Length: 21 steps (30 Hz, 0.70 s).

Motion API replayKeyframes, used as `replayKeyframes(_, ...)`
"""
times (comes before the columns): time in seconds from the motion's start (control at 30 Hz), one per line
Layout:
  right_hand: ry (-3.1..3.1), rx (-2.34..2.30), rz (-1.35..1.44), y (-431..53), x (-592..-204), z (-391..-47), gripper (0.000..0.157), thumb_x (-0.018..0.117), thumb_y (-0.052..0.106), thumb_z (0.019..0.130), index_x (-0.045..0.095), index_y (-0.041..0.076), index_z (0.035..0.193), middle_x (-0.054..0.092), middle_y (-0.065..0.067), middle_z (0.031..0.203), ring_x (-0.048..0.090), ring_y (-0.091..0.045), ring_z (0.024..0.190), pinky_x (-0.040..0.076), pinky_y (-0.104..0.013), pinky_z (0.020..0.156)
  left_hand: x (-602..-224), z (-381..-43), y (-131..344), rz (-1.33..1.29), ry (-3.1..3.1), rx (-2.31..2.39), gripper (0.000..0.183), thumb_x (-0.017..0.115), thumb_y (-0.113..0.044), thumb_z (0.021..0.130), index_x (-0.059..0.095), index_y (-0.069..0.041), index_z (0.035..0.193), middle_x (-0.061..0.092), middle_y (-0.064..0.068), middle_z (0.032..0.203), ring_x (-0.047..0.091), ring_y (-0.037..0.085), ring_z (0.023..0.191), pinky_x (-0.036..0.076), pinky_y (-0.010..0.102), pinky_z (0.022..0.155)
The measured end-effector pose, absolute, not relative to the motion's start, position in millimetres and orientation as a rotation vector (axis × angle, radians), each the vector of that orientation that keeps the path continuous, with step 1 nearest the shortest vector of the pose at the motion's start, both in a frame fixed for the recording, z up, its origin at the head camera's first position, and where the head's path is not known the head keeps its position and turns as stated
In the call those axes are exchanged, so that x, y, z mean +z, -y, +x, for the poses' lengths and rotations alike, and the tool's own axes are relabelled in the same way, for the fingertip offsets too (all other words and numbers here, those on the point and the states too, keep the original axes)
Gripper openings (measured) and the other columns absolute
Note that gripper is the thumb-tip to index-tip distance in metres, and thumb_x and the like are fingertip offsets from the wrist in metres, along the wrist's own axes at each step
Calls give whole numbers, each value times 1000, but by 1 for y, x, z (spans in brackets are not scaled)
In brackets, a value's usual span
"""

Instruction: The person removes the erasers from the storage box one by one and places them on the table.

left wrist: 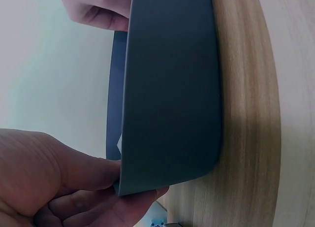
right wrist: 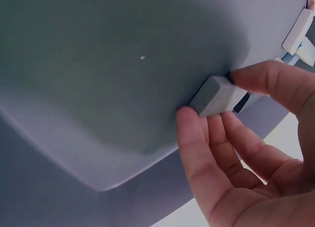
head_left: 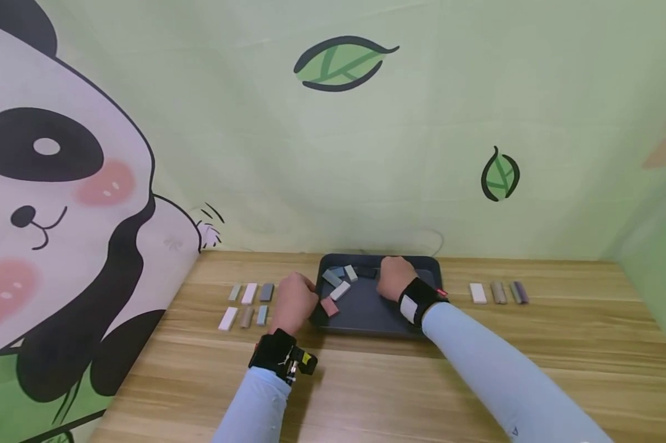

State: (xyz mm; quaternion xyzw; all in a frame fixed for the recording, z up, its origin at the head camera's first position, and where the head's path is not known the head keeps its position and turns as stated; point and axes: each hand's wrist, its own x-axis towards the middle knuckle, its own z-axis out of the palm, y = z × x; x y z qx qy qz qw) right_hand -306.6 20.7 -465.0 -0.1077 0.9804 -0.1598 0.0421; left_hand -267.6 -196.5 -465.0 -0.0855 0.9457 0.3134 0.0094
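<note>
A dark grey tray [head_left: 366, 319] stands on the wooden table. At its left side my left hand [head_left: 295, 301] grips the rim, thumb inside and fingers outside the wall [left wrist: 170, 94] in the left wrist view. Over the right half of the tray, my right hand [head_left: 396, 280] pinches a small grey block [right wrist: 214, 96] between thumb and fingers, close over the tray floor. Several other small blocks lie in the tray's left part, among them a pink block [head_left: 329, 306], a white block [head_left: 340, 291] and a blue-grey block [head_left: 331, 278].
Left of the tray, several small blocks lie in two rows, including a white block [head_left: 228, 319] and a dark grey-blue block [head_left: 267, 292]. To the right are a white block [head_left: 478, 293], a brownish block [head_left: 498, 293] and a purple-grey block [head_left: 519, 293]. A printed cloth [head_left: 333, 184] hangs behind the table.
</note>
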Motion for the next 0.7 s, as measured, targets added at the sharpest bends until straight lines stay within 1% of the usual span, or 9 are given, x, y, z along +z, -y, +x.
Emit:
replayKeyframes(0.1,-3006,-508,-346,-27,-471,-306,33,66,10,70,41,15,49,44,2,52,46,-16,51,36,-31,47,-465,-267,195,-252,-2967,976,14,63,-3,76,73,-3,86,68,9,87,60,19,73,48,26,55)
replayKeyframes(0.2,-2979,-549,-344,-32,-474,-304,32,67,11,67,40,14,50,37,3,52,40,-16,49,32,-30,44,-465,-266,194,-246,-2972,972,14,63,-3,76,73,-4,85,68,9,87,60,19,73,47,25,55)
replayKeyframes(0.33,-2942,-595,-318,-40,-470,-298,31,68,12,66,41,14,52,37,3,53,41,-16,47,31,-29,42,-464,-265,193,-248,-2973,964,14,63,-3,76,73,-4,85,69,9,87,60,19,72,47,26,55)
replayKeyframes(0.43,-2956,-608,-330,-49,-461,-292,33,71,15,67,41,14,52,38,3,53,43,-15,47,32,-28,42,-465,-266,193,-240,-2987,959,14,63,-3,76,74,-4,85,69,9,86,60,19,72,47,26,55)
replayKeyframes(0.53,-2989,-638,-377,-62,-451,-286,41,72,16,67,36,15,50,30,6,49,34,-12,43,28,-26,42,-467,-266,194,-239,-2987,963,13,63,-3,75,73,-4,84,69,9,85,60,19,71,47,26,55)
replayKeyframes(0.67,-3003,-706,-390,-84,-440,-282,45,71,14,67,31,16,46,21,8,47,23,-9,41,22,-25,42,-467,-267,195,-232,-3002,952,11,64,-3,75,73,-5,81,69,9,85,60,20,71,47,27,56)
replayKeyframes(0.7,-3001,-726,-374,-90,-437,-282,45,71,13,68,31,17,46,21,8,46,23,-9,40,21,-25,42,-467,-267,196,-222,-3018,944,11,64,-3,74,73,-6,80,69,9,84,60,20,71,46,27,56)
